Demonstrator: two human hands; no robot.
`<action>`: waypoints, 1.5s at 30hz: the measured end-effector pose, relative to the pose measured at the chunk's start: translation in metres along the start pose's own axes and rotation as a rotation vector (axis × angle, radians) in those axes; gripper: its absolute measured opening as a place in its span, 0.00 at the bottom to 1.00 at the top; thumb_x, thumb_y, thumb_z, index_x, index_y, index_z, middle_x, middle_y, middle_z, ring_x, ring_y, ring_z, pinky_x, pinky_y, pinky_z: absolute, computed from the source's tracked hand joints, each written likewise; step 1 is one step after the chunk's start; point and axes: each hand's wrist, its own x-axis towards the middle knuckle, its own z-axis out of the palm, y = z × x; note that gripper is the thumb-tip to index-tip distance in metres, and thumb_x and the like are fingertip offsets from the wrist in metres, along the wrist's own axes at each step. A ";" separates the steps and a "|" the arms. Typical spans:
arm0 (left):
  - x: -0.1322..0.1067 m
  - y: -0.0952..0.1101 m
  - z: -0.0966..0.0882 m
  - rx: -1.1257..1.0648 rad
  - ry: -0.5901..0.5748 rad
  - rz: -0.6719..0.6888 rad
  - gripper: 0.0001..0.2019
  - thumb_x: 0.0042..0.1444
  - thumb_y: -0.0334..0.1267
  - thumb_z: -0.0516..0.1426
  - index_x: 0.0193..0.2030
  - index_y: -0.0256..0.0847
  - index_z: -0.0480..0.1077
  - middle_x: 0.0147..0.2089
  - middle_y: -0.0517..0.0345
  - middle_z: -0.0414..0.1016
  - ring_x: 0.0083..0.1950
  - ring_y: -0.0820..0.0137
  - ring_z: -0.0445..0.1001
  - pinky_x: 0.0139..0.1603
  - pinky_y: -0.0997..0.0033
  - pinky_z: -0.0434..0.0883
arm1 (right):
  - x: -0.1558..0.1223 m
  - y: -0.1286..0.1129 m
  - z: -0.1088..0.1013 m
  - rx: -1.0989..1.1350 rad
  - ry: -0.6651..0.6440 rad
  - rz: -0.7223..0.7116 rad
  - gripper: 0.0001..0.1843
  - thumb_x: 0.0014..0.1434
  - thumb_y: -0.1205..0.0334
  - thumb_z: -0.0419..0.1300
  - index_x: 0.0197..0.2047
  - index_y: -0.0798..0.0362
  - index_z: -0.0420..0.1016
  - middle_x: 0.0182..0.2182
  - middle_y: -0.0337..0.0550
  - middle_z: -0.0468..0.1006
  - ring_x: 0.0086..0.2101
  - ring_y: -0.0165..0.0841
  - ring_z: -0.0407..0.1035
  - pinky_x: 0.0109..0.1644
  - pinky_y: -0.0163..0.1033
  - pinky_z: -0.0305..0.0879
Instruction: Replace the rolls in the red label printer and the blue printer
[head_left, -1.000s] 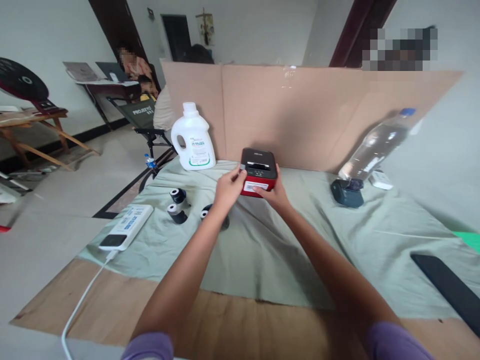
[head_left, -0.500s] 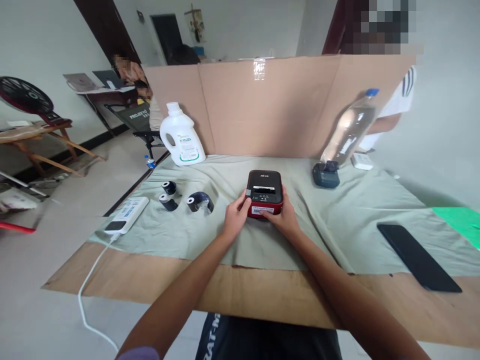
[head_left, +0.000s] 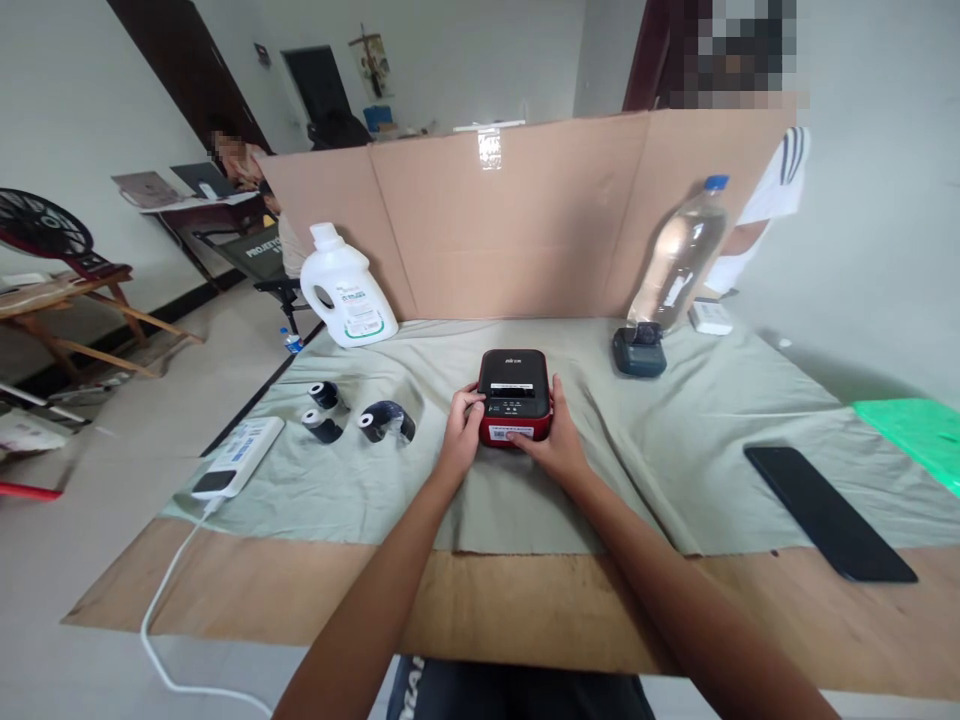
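A small black-and-red portable printer (head_left: 514, 372) with a slot in its top stands on the cloth in front of me. My left hand (head_left: 459, 432) is closed against its left side, the thumb at the near left corner of the top. On the opposite side, my right hand (head_left: 556, 440) grips it, with the thumb across the white label on the red front and a finger along the right edge. Left of the printer lie three small dark rolls with white cores, among them a partly unwound roll (head_left: 387, 422). The printer's underside is hidden.
A white power strip (head_left: 238, 458) with a cable lies left, a black phone (head_left: 829, 512) right. Behind stand a white jug (head_left: 347, 290), a water-filled bottle (head_left: 679, 255), a dark small device (head_left: 639, 352) and a cardboard screen (head_left: 517, 230). A person stands beyond it.
The view has shifted slightly, so most things sit a little further left. Both hands stay on the printer; the left fingers have shifted slightly along its side.
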 end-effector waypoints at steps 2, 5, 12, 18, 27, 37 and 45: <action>0.003 -0.005 0.004 -0.044 0.052 -0.008 0.12 0.66 0.48 0.51 0.41 0.42 0.68 0.60 0.49 0.70 0.63 0.63 0.69 0.65 0.61 0.64 | 0.000 0.003 0.001 0.006 0.004 0.007 0.70 0.44 0.49 0.75 0.76 0.51 0.32 0.65 0.58 0.63 0.62 0.51 0.64 0.66 0.60 0.60; 0.005 -0.009 0.010 -0.087 0.115 -0.005 0.12 0.65 0.48 0.53 0.36 0.41 0.67 0.55 0.51 0.73 0.59 0.64 0.71 0.63 0.63 0.65 | 0.000 0.007 0.003 0.017 0.007 -0.001 0.71 0.44 0.48 0.75 0.76 0.50 0.30 0.65 0.59 0.63 0.62 0.51 0.63 0.66 0.61 0.59; 0.002 0.000 0.008 -0.125 0.108 -0.045 0.12 0.62 0.49 0.54 0.38 0.42 0.69 0.51 0.52 0.77 0.58 0.64 0.72 0.60 0.65 0.68 | 0.000 0.009 0.004 0.027 0.011 -0.008 0.69 0.46 0.49 0.74 0.76 0.51 0.31 0.64 0.58 0.64 0.62 0.51 0.63 0.67 0.60 0.58; 0.021 0.015 -0.014 0.060 0.021 0.055 0.15 0.65 0.46 0.52 0.43 0.41 0.76 0.53 0.49 0.77 0.58 0.63 0.73 0.61 0.63 0.67 | 0.001 0.011 0.003 0.024 0.004 -0.002 0.69 0.46 0.48 0.74 0.76 0.53 0.33 0.64 0.61 0.64 0.60 0.53 0.65 0.65 0.62 0.61; 0.129 0.058 0.001 0.298 -0.854 -0.071 0.16 0.51 0.40 0.63 0.46 0.38 0.81 0.45 0.49 0.83 0.41 0.63 0.79 0.43 0.68 0.74 | 0.001 0.016 0.002 0.019 0.003 -0.016 0.65 0.46 0.46 0.74 0.75 0.51 0.38 0.63 0.59 0.64 0.61 0.53 0.63 0.65 0.62 0.60; 0.138 0.074 0.051 1.173 -1.089 0.047 0.17 0.47 0.33 0.60 0.45 0.45 0.81 0.42 0.53 0.83 0.38 0.63 0.77 0.35 0.71 0.66 | 0.000 0.006 -0.003 0.014 -0.004 -0.027 0.57 0.48 0.48 0.72 0.73 0.50 0.47 0.60 0.55 0.65 0.60 0.51 0.62 0.65 0.59 0.60; 0.112 0.089 -0.020 0.534 -0.560 0.103 0.15 0.50 0.42 0.63 0.44 0.41 0.75 0.43 0.56 0.79 0.33 0.70 0.75 0.33 0.72 0.69 | 0.000 0.006 -0.004 0.000 0.004 -0.041 0.58 0.47 0.48 0.73 0.73 0.48 0.45 0.60 0.53 0.65 0.60 0.50 0.62 0.65 0.58 0.61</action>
